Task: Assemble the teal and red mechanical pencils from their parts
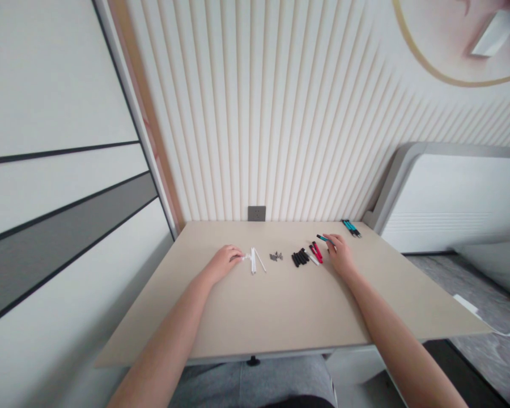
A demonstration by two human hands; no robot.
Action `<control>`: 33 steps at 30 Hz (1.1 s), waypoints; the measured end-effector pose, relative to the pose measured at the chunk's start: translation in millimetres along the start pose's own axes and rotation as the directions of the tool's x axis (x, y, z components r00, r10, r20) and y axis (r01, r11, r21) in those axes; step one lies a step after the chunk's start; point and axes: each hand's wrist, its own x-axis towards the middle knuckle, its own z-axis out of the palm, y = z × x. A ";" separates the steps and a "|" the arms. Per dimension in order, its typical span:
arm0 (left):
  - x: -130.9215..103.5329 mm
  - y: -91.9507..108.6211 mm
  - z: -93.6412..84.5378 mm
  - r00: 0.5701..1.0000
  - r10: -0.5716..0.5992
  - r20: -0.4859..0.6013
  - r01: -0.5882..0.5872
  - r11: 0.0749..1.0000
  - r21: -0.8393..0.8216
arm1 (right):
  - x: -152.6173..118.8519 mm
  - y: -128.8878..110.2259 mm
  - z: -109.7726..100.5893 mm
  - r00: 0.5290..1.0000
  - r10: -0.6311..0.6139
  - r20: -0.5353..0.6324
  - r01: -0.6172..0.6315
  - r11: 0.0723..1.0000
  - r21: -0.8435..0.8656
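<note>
My right hand [340,253] is closed on a thin blue and black pen part [324,238] that sticks out to the left of the fingertips. Just left of that hand lie red pen barrels [317,251], a white barrel [312,259] and a row of short black pieces [300,258]. On the left, my left hand [226,263] rests low at the tabletop with its fingertips pinched together; what they hold is too small to name. Beside those fingertips are tiny white pieces [247,256] and several thin white sticks [253,262]. Small grey pieces [276,256] sit in the middle.
Several blue and black pens [351,228] lie at the back right of the beige table [276,311]. A ribbed wall with a grey socket [256,213] rises behind it. White cabinet panels [68,238] stand at left, a bed headboard [454,192] at right.
</note>
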 end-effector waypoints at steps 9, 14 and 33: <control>-1.9 4.7 -1.4 0.997 -0.058 -0.055 0.058 0.998 -0.003 | -0.9 -18.2 -1.3 0.998 0.061 -0.034 -0.059 0.996 0.067; -3.1 11.5 -3.4 0.988 -0.039 -0.150 0.040 0.999 0.002 | 6.8 -55.8 8.3 0.999 -0.049 -0.019 0.052 0.976 0.212; -0.1 38.5 -4.3 0.956 0.141 -0.258 -0.164 0.984 -0.071 | -39.2 -171.6 78.4 0.876 -0.330 0.351 0.222 0.923 0.314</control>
